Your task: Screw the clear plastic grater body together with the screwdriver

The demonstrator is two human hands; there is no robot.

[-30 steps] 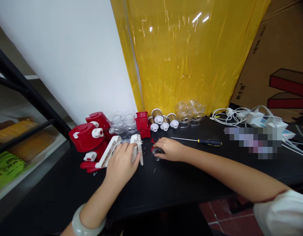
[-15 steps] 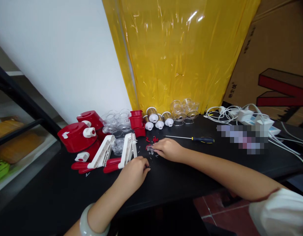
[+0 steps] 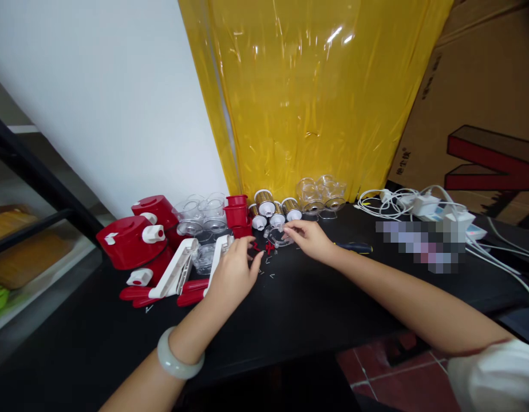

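Note:
My right hand (image 3: 311, 240) pinches a clear plastic part (image 3: 276, 234) by its right edge, just in front of the drum graters with white ends (image 3: 267, 209). My left hand (image 3: 235, 268) is over a white handle frame (image 3: 219, 252), its thumb and fingers apart and nothing visible between them. Close to its fingertips lie small red plastic pieces (image 3: 269, 248). Several small screws or pins (image 3: 272, 276) are scattered on the black table (image 3: 290, 320). Another white frame with red grips (image 3: 178, 269) leans to the left, beside a clear plastic piece (image 3: 204, 258).
Red housings with white knobs (image 3: 133, 243) stand at the left. Clear cups (image 3: 202, 213), red hoppers (image 3: 236, 212) and more clear parts (image 3: 320, 194) line the back. A screwdriver (image 3: 354, 248) lies behind my right forearm. White cables (image 3: 389, 203) and a power strip (image 3: 466, 226) are at right.
My right hand has moved up and away from the scattered screws, with the clear part now at its fingertips. The left hand has shifted forward and its fingers have spread.

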